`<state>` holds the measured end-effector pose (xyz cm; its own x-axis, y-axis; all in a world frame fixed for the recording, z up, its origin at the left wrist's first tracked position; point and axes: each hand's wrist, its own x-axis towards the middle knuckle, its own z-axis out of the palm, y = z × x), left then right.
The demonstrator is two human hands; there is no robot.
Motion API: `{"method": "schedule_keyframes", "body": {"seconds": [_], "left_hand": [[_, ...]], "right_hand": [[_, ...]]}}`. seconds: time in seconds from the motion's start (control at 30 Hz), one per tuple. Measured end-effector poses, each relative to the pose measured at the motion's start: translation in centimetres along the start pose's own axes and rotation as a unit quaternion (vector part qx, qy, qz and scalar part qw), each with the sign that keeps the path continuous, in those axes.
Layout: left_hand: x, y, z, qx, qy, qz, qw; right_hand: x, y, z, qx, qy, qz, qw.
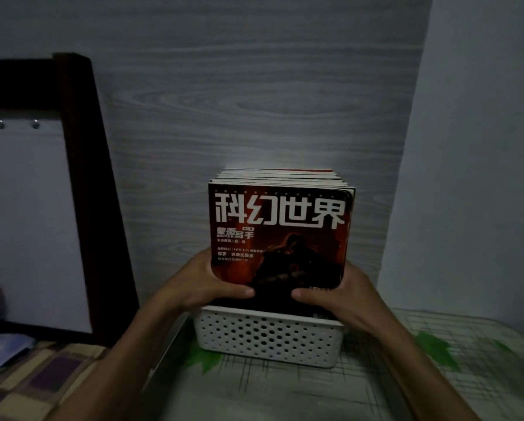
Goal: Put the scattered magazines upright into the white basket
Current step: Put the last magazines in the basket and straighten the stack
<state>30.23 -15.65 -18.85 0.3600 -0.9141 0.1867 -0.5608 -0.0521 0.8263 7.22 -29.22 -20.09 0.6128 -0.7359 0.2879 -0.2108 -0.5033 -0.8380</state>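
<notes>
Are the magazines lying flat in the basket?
No, the magazines stand upright in the white basket, gripped by the left hand and right hand.

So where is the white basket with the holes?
The white perforated plastic basket sits centre-low in the head view, on the green-patterned tablecloth, under the upright red magazines.

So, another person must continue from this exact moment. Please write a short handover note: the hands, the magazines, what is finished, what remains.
Left hand: grips the left side of the magazine stack, thumb on the front cover.
Right hand: grips the right side the same way.
Magazines: one upright bundle, red cover facing the camera, lower edge inside the white basket, which stands on the table against the wall.
Done: the stack is upright in the basket.
Left: check that it sits fully down, then let go. Other loose magazines are not in view.
</notes>
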Motion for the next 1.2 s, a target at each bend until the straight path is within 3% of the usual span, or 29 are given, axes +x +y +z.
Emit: {"method": "schedule_keyframes", "body": {"seconds": [0.1,0.33,0.43,0.57,0.7,0.8,0.87,0.93,1.0,1.2], "left_hand": [[0.0,0.0,0.0,-0.005,0.019,0.007,1.000],[0.3,0.1,-0.2,-0.025,-0.019,-0.010,0.999],[-0.4,0.5,-0.4,-0.012,-0.008,-0.026,1.000],[-2.8,1.9,1.0,0.092,0.141,-0.027,0.985],[-4.9,4.3,1.4,0.165,0.249,0.033,0.954],[-4.7,8.3,-0.4,0.262,0.355,0.168,0.882],[-3.8,10.4,-1.2,0.372,0.324,0.213,0.843],[-2.9,11.3,-1.7,0.448,0.232,0.177,0.845],[-2.6,11.0,-1.8,0.477,0.187,0.167,0.842],[-2.3,10.2,-0.7,0.465,0.235,0.185,0.833]], "right_hand": [[0.1,0.2,-0.1,0.026,0.006,-0.007,1.000],[0.2,0.4,0.4,0.016,0.000,-0.009,1.000],[-0.1,-0.2,0.0,-0.082,0.010,0.017,0.996],[-1.5,-1.7,0.2,-0.255,0.091,0.024,0.962],[-3.3,-5.5,-2.2,-0.152,0.149,-0.059,0.975],[-1.7,-11.0,-5.6,-0.170,0.232,-0.189,0.939],[0.8,-14.6,-6.5,-0.244,0.174,-0.218,0.929],[3.4,-16.8,-6.5,-0.319,0.064,-0.175,0.929],[5.5,-16.7,-6.2,-0.391,0.023,-0.123,0.912],[8.1,-15.0,-5.9,-0.424,0.003,-0.028,0.905]]}}
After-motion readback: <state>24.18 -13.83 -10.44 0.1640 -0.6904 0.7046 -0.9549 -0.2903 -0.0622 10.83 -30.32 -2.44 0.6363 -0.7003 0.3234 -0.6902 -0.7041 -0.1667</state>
